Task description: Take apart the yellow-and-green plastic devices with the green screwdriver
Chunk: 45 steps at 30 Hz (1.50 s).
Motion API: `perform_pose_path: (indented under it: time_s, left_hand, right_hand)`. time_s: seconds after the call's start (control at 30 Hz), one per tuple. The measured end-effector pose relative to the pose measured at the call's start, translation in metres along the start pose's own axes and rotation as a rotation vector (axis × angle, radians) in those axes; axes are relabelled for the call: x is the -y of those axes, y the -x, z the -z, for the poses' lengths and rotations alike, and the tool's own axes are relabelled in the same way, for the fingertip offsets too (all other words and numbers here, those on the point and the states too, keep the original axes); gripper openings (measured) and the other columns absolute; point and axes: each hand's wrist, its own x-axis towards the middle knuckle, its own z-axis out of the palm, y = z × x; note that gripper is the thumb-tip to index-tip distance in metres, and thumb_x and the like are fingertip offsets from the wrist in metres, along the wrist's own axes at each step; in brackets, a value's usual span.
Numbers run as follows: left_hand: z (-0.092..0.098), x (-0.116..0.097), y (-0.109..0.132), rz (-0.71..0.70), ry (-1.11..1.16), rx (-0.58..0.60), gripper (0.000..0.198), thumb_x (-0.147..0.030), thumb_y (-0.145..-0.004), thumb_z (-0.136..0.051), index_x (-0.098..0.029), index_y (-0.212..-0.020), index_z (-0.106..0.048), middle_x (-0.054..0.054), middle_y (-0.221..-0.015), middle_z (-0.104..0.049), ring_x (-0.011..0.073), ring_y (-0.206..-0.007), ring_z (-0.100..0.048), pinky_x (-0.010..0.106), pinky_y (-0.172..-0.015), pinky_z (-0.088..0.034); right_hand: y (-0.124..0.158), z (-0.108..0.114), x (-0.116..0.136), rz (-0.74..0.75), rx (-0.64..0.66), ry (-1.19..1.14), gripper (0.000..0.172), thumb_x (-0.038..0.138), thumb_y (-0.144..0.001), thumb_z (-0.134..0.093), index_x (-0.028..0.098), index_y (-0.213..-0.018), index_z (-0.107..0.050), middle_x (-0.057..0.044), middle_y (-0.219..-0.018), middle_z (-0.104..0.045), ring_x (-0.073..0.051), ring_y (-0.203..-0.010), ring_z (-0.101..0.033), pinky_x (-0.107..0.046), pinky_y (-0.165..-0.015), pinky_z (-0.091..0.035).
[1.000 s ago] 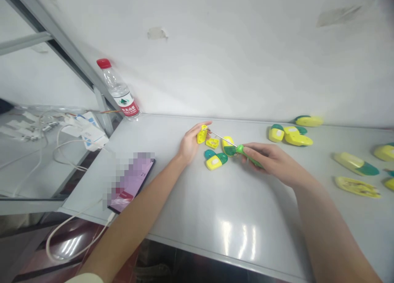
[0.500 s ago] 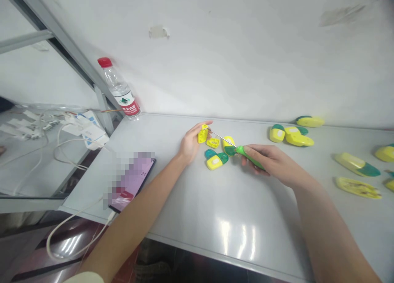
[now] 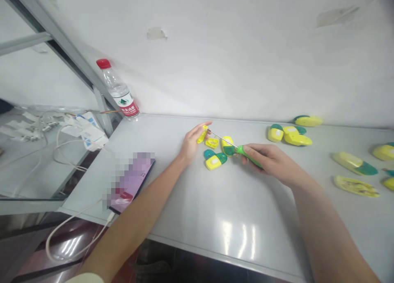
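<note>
My left hand [image 3: 188,145] grips a small yellow plastic shell [image 3: 202,135], now seen nearly edge-on. Wrapped around the green handle of a screwdriver [image 3: 243,151] is my right hand [image 3: 263,157]. The screwdriver's thin metal shaft points left, its tip at or close to the shell in my left hand; exact contact cannot be made out. Below the shaft lies a loose open yellow piece [image 3: 211,143]. A yellow and green plastic case [image 3: 227,146] sits just behind the handle, and another such case [image 3: 214,161] lies nearer me, touching a teal cap [image 3: 209,153].
Several yellow and green cases [image 3: 289,135] stand at the right back, with more along the right side and an open yellow half [image 3: 356,186]. A water bottle [image 3: 126,100] leans at the back left corner. A phone [image 3: 135,182] with a white cable lies at the left edge.
The yellow shell in my left hand has turned, so its open face shows less. The screwdriver stays almost where it was. The whole view has shifted slightly.
</note>
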Motion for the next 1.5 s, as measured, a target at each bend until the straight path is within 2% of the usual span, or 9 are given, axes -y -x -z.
perform_pose_path:
  time_s: [0.23,0.33,0.57,0.8,0.9,1.03,1.13,1.3,1.5]
  left_hand:
    - [0.002,0.003,-0.001,0.021,-0.054,-0.032,0.040,-0.046,-0.094,-0.064,-0.021,-0.123,-0.076,0.004,-0.093,-0.066,0.0134,-0.084,-0.058,0.026,-0.080,-0.045]
    - [0.002,0.004,-0.001,0.015,-0.057,-0.029,0.040,-0.046,-0.093,-0.064,-0.021,-0.123,-0.076,0.003,-0.091,-0.065,0.0123,-0.082,-0.056,0.025,-0.078,-0.045]
    - [0.003,0.006,-0.004,0.015,-0.047,-0.049,0.040,-0.047,-0.093,-0.066,-0.021,-0.121,-0.076,0.003,-0.089,-0.063,0.0114,-0.079,-0.055,0.025,-0.074,-0.043]
    - [-0.002,0.003,-0.004,0.039,-0.079,-0.086,0.039,-0.046,-0.092,-0.066,-0.019,-0.119,-0.076,0.002,-0.084,-0.061,0.0111,-0.075,-0.052,0.025,-0.069,-0.041]
    - [-0.004,0.001,-0.002,0.041,-0.096,-0.093,0.039,-0.045,-0.093,-0.065,-0.019,-0.119,-0.076,0.002,-0.084,-0.062,0.0113,-0.074,-0.052,0.025,-0.070,-0.041]
    - [-0.005,0.001,-0.001,0.056,-0.132,-0.080,0.041,-0.045,-0.093,-0.064,-0.018,-0.121,-0.076,0.002,-0.084,-0.063,0.0113,-0.075,-0.053,0.024,-0.071,-0.043]
    - [-0.004,0.003,-0.001,0.054,-0.130,-0.079,0.041,-0.046,-0.093,-0.064,-0.019,-0.121,-0.076,0.002,-0.084,-0.063,0.0114,-0.075,-0.053,0.025,-0.071,-0.043]
    - [-0.004,0.003,-0.002,0.035,-0.117,-0.094,0.040,-0.046,-0.094,-0.063,-0.018,-0.120,-0.076,0.002,-0.084,-0.062,0.0112,-0.073,-0.051,0.026,-0.071,-0.043]
    - [-0.006,0.001,-0.001,0.046,-0.138,-0.099,0.042,-0.046,-0.093,-0.064,-0.017,-0.122,-0.075,0.002,-0.084,-0.061,0.0115,-0.074,-0.051,0.025,-0.072,-0.042]
  right_hand:
    - [-0.004,-0.003,-0.005,0.113,-0.128,0.090,0.049,0.066,-0.098,-0.054,0.021,-0.097,-0.074,-0.005,-0.085,-0.071,-0.016,-0.064,-0.051,-0.032,-0.060,-0.043]
    - [-0.006,-0.004,-0.008,0.129,-0.153,0.122,0.049,0.065,-0.098,-0.053,0.021,-0.104,-0.076,-0.005,-0.084,-0.072,-0.017,-0.064,-0.054,-0.033,-0.059,-0.044]
    - [-0.007,-0.005,-0.012,0.202,-0.234,0.231,0.048,0.061,-0.100,-0.052,0.022,-0.095,-0.080,-0.005,-0.087,-0.077,-0.020,-0.068,-0.062,-0.035,-0.065,-0.048]
    - [-0.013,-0.007,-0.018,0.314,-0.401,0.324,0.043,0.055,-0.096,-0.061,0.023,-0.116,-0.081,-0.011,-0.103,-0.080,-0.030,-0.089,-0.071,-0.041,-0.081,-0.053]
    - [-0.010,-0.005,-0.012,0.202,-0.301,0.297,0.044,0.059,-0.097,-0.057,0.022,-0.107,-0.080,-0.011,-0.105,-0.080,-0.030,-0.089,-0.072,-0.041,-0.081,-0.053]
    - [-0.004,0.002,-0.007,0.165,-0.135,0.295,0.048,0.061,-0.101,-0.047,0.023,-0.091,-0.074,-0.006,-0.086,-0.076,-0.024,-0.074,-0.066,-0.037,-0.071,-0.050]
    - [-0.005,0.004,-0.010,0.208,-0.139,0.289,0.044,0.060,-0.101,-0.050,0.024,-0.094,-0.074,-0.005,-0.081,-0.072,-0.022,-0.070,-0.063,-0.036,-0.068,-0.049]
    - [-0.012,-0.002,-0.016,0.288,-0.360,0.317,0.043,0.056,-0.094,-0.063,0.022,-0.114,-0.078,-0.012,-0.110,-0.078,-0.029,-0.093,-0.071,-0.040,-0.083,-0.053]
    - [-0.009,0.002,-0.015,0.200,-0.239,0.312,0.047,0.058,-0.101,-0.047,0.022,-0.093,-0.077,-0.009,-0.091,-0.079,-0.026,-0.078,-0.071,-0.039,-0.073,-0.053]
